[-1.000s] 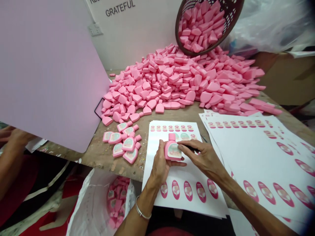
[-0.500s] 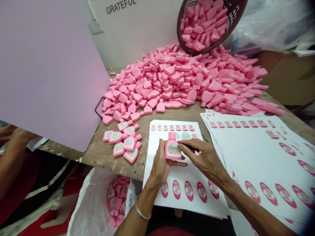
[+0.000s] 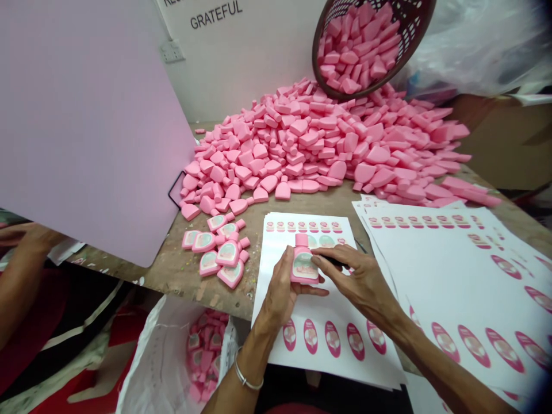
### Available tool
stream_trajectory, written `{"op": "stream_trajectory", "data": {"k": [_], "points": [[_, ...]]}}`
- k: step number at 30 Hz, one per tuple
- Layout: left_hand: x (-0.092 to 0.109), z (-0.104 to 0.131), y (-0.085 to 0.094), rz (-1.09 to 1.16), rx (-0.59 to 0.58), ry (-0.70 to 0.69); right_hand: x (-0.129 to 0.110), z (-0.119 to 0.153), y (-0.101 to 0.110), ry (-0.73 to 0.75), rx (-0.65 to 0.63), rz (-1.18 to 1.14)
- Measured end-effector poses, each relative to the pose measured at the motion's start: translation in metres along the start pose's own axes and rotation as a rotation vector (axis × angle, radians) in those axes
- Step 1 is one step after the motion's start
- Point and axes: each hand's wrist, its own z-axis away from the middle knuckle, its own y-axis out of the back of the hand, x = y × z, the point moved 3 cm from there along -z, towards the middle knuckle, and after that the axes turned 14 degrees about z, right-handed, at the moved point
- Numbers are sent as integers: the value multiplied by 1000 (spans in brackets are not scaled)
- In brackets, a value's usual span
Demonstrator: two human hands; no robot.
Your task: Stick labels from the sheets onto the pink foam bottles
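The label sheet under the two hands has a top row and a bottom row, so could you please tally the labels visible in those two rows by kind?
Small labels, top row: 7
Oval labels, bottom row: 5, the last partly covered by the right hand
Total: 12

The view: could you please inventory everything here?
Held bottle: one, pink, centre
Labelled bottles: several, pink, table left
Bottle pile: one, pink, table back
Basket: one, brown, above pile
Label sheets: many, white, table front
Tool: one, black, right hand
Table: one, brown, centre
Sack: one, white, below table
Panel: one, lilac, left
Carton: one, brown, right
Plastic: uncounted, clear, right
Co-worker's arm: one, bare, left
Bangle: one, silver, left wrist
Left hand, right hand: two, bare, centre
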Motion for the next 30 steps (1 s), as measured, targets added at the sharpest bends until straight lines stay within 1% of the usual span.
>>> {"op": "stream_trajectory", "data": {"k": [3, 6, 9, 12, 13, 14, 16, 17, 18, 19, 22, 24, 26, 27, 28, 30], "points": [[3, 3, -2, -86, -71, -31, -2, -1, 1, 43, 20, 25], [5, 6, -3, -113, -121, -42, -2, -1, 2, 115, 65, 118], [5, 8, -3, -97, -146, -45, -5, 0, 2, 182, 60, 250], [5, 9, -2, -58, -146, -39, -8, 0, 5, 251, 39, 411], [5, 9, -2, -43, -144, -33, -7, -1, 7, 256, 50, 477], [5, 9, -2, -32, -143, -25, -5, -2, 10, 236, 79, 542], [5, 9, -1, -18, -142, -2, 3, -4, 16, 136, 162, 612], [5, 9, 0, -13, -139, 8, 7, -6, 18, 74, 188, 581], [4, 10, 0, -12, -133, 18, 11, -7, 18, 16, 182, 497], [3, 10, 0, -13, -126, 31, 14, -8, 16, -36, 141, 371], [-1, 13, -3, -32, -118, 80, 13, -7, -5, -200, -98, -18], [-2, 17, -5, -62, -129, 104, 12, -4, -21, -303, -210, -156], [-1, 21, -4, -98, -110, 116, 19, -1, -33, -353, -259, -215], [-1, 24, -1, -110, -86, 117, 25, 0, -35, -370, -263, -218], [1, 26, 3, -120, -55, 113, 33, 0, -35, -393, -248, -197], [6, 31, 16, -159, 25, 68, 46, 0, -27, -420, -210, -107]]}}
